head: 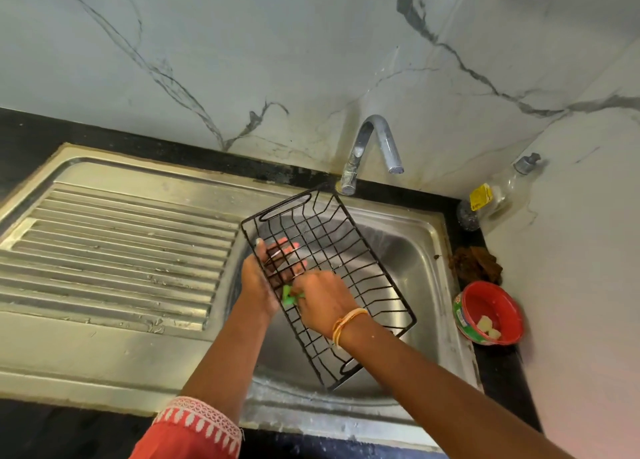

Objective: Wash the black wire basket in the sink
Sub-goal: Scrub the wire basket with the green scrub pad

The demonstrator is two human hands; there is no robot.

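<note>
- Wire basket point(349, 268): black, rectangular, open grid w/ slot handles at both short ends; tilted, held up over basin.
- Sink point(420, 268): stainless steel, wet; ribbed drainboard on left, basin under basket.

a red sleeve point(187, 434) trimmed with a white patterned border is worn on the left arm; thin orange and gold bangles point(347, 324) are worn on the right wrist.

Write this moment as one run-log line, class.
stage: scrubbing | left hand: holds black wire basket over sink | right hand: grips green scrubber on wires | tap: no water seen
</note>
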